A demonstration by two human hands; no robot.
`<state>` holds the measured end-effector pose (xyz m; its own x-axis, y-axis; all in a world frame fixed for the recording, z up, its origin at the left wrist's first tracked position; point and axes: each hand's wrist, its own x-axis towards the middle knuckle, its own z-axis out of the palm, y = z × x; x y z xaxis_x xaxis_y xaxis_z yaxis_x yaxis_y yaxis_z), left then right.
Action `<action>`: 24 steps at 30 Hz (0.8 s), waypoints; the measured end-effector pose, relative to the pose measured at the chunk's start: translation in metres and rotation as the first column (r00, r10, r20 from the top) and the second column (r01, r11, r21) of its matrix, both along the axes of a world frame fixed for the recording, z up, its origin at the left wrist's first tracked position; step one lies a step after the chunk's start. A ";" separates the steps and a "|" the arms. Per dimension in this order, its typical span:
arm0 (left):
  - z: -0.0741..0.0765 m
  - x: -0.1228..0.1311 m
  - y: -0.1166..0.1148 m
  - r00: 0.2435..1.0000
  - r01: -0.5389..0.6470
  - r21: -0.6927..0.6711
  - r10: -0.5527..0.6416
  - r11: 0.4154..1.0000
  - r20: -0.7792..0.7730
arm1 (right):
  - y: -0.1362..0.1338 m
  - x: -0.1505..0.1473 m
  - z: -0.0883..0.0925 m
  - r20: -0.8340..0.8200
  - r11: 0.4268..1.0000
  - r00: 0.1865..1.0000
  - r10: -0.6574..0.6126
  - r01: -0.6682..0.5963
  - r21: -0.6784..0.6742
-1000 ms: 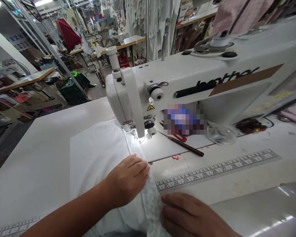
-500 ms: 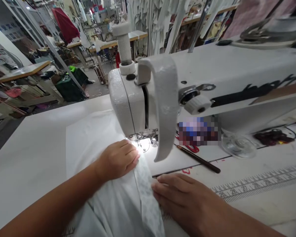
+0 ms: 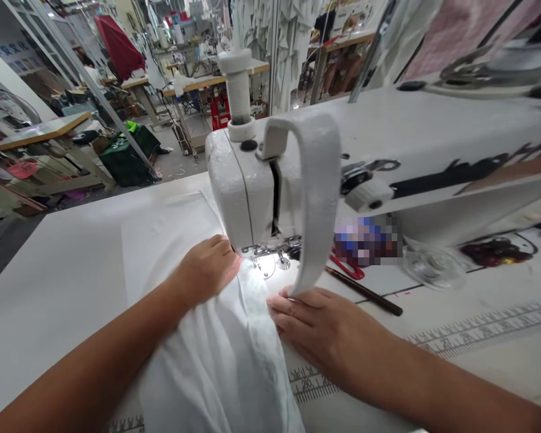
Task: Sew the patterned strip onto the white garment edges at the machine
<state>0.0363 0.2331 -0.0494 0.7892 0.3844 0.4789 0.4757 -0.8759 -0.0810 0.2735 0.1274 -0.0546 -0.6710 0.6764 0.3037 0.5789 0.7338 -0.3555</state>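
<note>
A white fabric piece (image 3: 207,355) with a pale patterned strip (image 3: 261,331) along its right edge runs under the head of a white sewing machine (image 3: 234,186). My left hand (image 3: 210,264) is closed on the fabric just left of the lit needle area, fingers curled together. On the strip's right edge rests my right hand (image 3: 315,319), its fingers pressed together at the cloth; its thumb is hidden. The curved white lever (image 3: 320,198) hangs down right above the back of my right hand. The needle itself is hard to make out.
Right of the needle lie a brown pen-like tool (image 3: 365,291), red-handled snips (image 3: 349,267), a clear plastic bobbin-like disc (image 3: 433,264) and a blurred-out item. A printed ruler scale (image 3: 478,331) crosses the table. Other workbenches (image 3: 36,135) and hanging garments (image 3: 270,54) stand behind.
My right hand has moved up and slightly left along the strip, nearer the needle. My left hand has shifted a little left and up. The view has turned slightly.
</note>
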 end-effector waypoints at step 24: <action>0.048 0.027 -0.178 0.609 0.272 -0.934 0.793 -0.231 -0.019 | -0.127 -0.042 0.004 -0.655 0.486 0.452 -0.606 -0.441 -0.754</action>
<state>0.0636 0.0547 -0.0011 0.2280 0.8073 -0.5444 0.1122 0.5336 0.8383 0.2318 0.0002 -0.0509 -0.3658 0.9268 -0.0854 -0.3378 -0.2177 -0.9157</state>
